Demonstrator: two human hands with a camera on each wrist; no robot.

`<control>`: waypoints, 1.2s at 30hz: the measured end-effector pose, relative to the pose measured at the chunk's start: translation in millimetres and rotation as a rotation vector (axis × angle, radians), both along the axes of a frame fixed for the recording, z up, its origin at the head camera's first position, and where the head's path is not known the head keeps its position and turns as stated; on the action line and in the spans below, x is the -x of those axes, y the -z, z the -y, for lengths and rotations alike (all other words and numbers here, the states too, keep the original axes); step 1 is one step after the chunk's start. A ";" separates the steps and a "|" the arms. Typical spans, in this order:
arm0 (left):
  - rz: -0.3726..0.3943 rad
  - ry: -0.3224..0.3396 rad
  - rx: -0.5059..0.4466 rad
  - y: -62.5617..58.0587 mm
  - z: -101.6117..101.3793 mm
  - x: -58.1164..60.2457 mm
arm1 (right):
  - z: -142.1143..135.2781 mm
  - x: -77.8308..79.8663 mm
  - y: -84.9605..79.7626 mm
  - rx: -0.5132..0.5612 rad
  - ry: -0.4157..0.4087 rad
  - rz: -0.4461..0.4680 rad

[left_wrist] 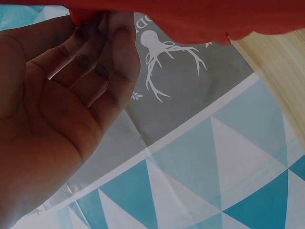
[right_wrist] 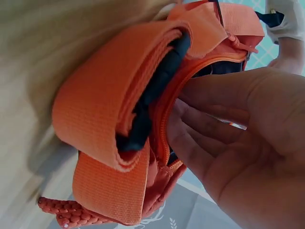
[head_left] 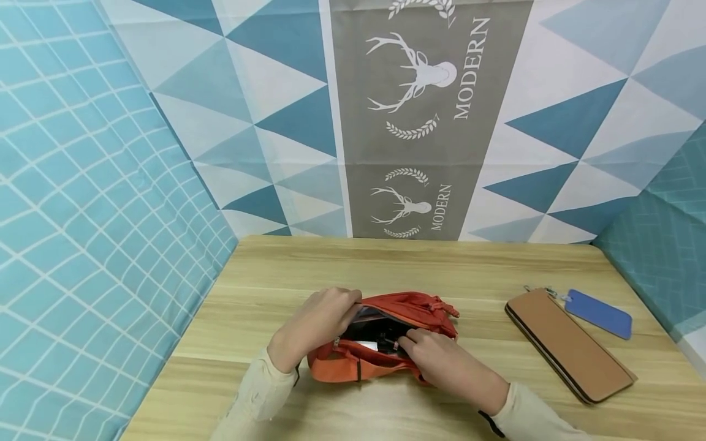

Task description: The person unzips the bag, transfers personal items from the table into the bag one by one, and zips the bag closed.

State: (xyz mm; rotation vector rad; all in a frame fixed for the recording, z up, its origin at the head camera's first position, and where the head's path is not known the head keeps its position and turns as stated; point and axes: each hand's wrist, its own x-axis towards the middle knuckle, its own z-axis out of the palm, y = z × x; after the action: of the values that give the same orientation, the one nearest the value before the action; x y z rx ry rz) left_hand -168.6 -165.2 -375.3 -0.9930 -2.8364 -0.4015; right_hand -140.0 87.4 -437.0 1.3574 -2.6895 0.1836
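Orange-red fabric of an unzipped oblong bag (head_left: 409, 305), lying nearer the left edge of the pale wooden table (head_left: 287, 263) than the right, hides the fingertips of the right hand (head_left: 441, 356), so I cannot tell whether they hold anything. Curled fingers of the left hand (head_left: 320, 317) pinch the bag's rim. Inside, a flat white piece (head_left: 366, 345) shows beside black contents (head_left: 388, 345) too dark to make out.

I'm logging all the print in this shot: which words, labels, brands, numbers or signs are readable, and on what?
"MODERN": upper part of the grey wall panel, sideways beside a deer head.
"MODERN": lower on that panel, smaller.
White item inside the red bag: any print is too small to read.
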 end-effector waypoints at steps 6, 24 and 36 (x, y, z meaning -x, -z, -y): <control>-0.009 -0.019 0.014 2.9 -1.1 -0.2 | -1.4 -6.8 2.7 0.118 -0.039 -0.012; -0.091 -0.217 0.116 3.7 7.1 -31.2 | 100.5 -25.3 14.9 0.080 0.031 -0.133; 0.035 -0.096 -0.098 32.0 43.1 -70.5 | 92.8 -20.2 -10.2 0.390 0.042 0.126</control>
State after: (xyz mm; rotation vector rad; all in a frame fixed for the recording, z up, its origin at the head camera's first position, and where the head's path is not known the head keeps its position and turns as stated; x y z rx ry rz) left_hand -98.1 -208.3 -407.3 -0.8357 -2.8502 -0.5462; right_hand -119.8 -5.3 -426.8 1.2021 -2.5885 0.7677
